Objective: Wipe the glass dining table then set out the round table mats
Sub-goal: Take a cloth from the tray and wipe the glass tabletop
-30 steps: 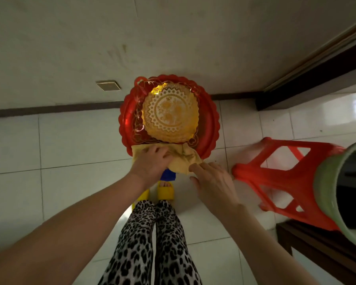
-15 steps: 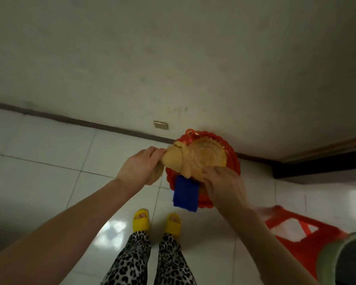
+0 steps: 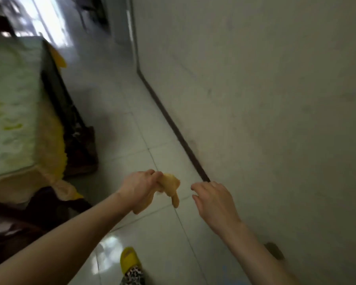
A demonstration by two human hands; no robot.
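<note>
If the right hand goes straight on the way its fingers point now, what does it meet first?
Probably the yellow cloth held by the left hand. The right hand is open, fingers pointing left towards it across a small gap. Depth is unclear, so it might pass beside the cloth.

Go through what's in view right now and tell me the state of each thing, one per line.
left hand: gripping the yellow cloth
yellow cloth: bunched, hanging from the fist
right hand: empty, fingers relaxed
yellow slipper: on the foot, on the tiled floor
table: covered with a yellow-edged cloth, blurred

Left hand (image 3: 141,187) fisted (gripping cloth (image 3: 170,187)); right hand (image 3: 213,199) relaxed.
</note>
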